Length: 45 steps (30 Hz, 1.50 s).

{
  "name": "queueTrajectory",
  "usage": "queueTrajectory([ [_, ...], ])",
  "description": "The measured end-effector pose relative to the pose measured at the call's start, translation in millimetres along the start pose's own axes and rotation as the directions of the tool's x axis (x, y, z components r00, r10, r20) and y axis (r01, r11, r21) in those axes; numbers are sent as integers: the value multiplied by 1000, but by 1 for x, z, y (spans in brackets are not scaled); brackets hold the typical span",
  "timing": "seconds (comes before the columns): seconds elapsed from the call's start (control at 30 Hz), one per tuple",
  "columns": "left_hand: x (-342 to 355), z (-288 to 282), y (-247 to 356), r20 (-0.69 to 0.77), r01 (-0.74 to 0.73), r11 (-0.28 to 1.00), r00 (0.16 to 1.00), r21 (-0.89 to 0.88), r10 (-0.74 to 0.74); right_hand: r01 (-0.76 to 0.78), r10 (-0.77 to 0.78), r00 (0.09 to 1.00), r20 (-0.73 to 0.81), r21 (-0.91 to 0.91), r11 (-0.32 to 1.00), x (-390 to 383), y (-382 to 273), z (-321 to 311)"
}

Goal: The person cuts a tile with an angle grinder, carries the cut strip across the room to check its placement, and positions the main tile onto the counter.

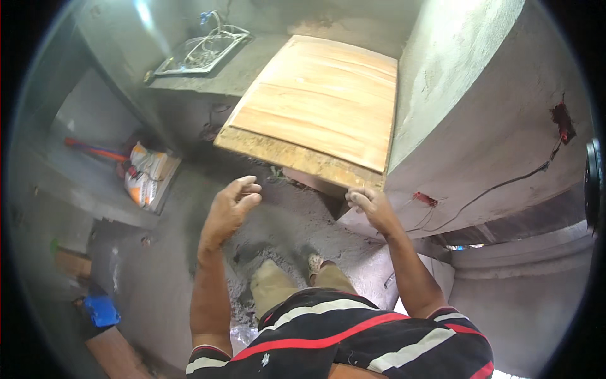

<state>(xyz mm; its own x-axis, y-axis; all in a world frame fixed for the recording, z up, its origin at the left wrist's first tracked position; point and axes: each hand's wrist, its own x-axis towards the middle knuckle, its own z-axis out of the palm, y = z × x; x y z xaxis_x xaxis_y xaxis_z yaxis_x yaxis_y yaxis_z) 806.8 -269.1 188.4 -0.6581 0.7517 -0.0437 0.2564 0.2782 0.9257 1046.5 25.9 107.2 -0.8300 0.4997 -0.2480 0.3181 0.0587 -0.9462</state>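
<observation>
My left hand (232, 207) is raised over the grey floor, left of the board's near edge. Its fingers are loosely bent with the thumb apart, and nothing shows between them. My right hand (374, 207) is at the near right corner of a thick wooden board (287, 151) with a rough, stained edge. The right fingers are curled in; whether they touch the corner or pinch something small I cannot tell. On top of that board lies a smoother, light wood-grain panel (325, 95), set back from the near edge.
A concrete ledge (252, 60) bears a white frame (208, 69) with coiled cable. Right of the board rises a plastered wall (467, 120) with cut holes and a black wire (505, 186). At left are a white-and-orange sack (144, 180), a red-orange bar (95, 149) and a blue bundle (101, 310).
</observation>
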Motion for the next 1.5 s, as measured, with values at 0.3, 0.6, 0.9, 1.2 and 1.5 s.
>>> queueTrajectory([
  [0.3,184,-99,-33,-142,71,977,985,-203,-101,-203,-402,746,-531,-756,622,174,-21,-26],
  [0.6,419,-133,-155,-112,-39,926,990,377,87,-641,-127,572,-810,-538,548,236,-48,-22],
  [0.9,417,-111,-172,-75,-94,916,988,390,133,-844,15,386,-922,-346,411,269,-39,-22],
  [1.2,430,-120,-163,-89,-17,892,994,453,64,-911,6,214,-977,-197,363,275,-44,-27],
  [1.5,432,-123,-157,-64,20,897,998,443,9,-870,37,306,-951,-264,416,265,-40,-30],
])
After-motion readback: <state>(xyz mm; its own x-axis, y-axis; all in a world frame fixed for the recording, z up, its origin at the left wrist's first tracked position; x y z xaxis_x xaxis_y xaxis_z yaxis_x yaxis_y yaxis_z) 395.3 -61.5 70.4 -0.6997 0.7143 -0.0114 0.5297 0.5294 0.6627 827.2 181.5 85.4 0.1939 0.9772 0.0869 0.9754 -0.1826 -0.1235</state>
